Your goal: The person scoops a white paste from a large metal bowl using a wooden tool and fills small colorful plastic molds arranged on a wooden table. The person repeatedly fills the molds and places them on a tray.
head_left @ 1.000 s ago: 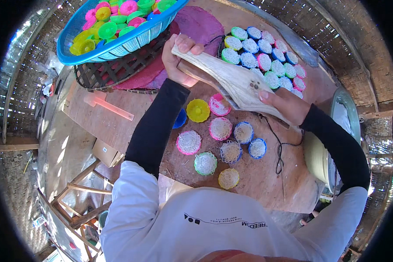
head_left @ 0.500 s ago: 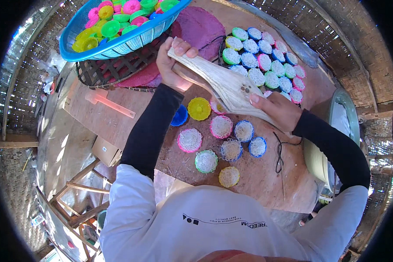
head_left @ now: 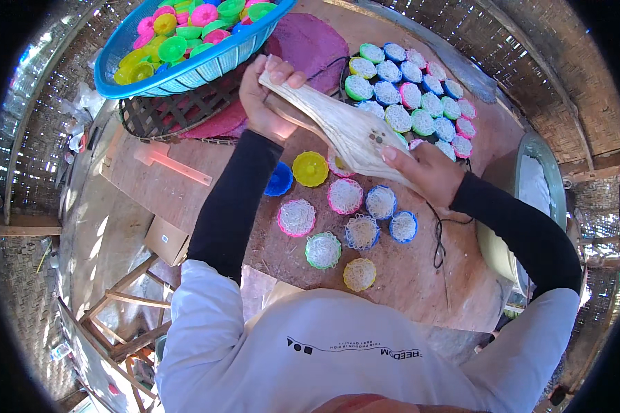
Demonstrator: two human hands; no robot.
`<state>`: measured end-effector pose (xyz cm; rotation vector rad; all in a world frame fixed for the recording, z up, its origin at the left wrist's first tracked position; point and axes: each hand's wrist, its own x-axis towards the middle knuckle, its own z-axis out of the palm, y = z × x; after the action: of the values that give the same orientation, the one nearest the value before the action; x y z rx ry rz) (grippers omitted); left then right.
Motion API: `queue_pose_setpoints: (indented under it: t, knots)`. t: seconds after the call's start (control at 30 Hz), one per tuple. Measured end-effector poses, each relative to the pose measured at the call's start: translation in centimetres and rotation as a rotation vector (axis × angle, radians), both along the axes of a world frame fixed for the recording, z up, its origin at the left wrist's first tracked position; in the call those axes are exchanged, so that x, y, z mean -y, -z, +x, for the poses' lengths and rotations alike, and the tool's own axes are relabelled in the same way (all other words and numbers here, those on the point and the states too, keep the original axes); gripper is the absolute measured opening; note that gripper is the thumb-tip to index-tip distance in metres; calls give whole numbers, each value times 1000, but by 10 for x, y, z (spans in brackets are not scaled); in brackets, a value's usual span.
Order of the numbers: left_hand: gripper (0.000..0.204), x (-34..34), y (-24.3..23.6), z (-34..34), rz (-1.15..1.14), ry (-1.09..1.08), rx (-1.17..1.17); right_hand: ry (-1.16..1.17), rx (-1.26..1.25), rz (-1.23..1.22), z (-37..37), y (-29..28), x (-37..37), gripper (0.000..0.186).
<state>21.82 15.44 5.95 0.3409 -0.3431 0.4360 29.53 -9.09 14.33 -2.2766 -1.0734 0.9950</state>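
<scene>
Between both hands is a long pale wooden hand press (head_left: 344,124) with dark round studs near its wide end. My left hand (head_left: 269,96) is closed around its narrow far-left end, where two handle pieces come together. At the wide end, my right hand (head_left: 430,172) grips with the thumb on top and its other fingers hidden. Below the press lie a bare yellow cup (head_left: 311,169) and a bare blue cup (head_left: 278,180). A pink-rimmed cup (head_left: 345,196) filled with white strands stands close by, among several similar filled cups. Another pink cup is partly hidden under the press.
A blue basket (head_left: 207,65) of colourful cups rests on a dark woven tray (head_left: 158,113) at the far left. Several filled cups (head_left: 410,95) crowd the far right. A large green tub (head_left: 503,234) stands right; an orange plastic tool (head_left: 176,164) lies left. A black cord (head_left: 439,241) trails nearby.
Both hands and the press have shifted slightly left over the cups. The grip looks the same, and the cups keep their arrangement.
</scene>
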Motion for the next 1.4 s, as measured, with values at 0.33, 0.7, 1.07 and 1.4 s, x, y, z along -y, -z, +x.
queue_pose_setpoints:
  t: [0.33,0.7,1.07,1.4]
  knots:
    - [28,7,-26,9,63,2,-37,54,68,145,21,21,19,65]
    - [41,50,18,-1,1368,12,-509,134,-111,291,23,37,36,61]
    - [27,65,30,-28,2247,-589,-601,314,-129,398,47,61,35,63]
    - [23,57,21,-36,2778,-936,-389,342,-134,437,44,51,33,63]
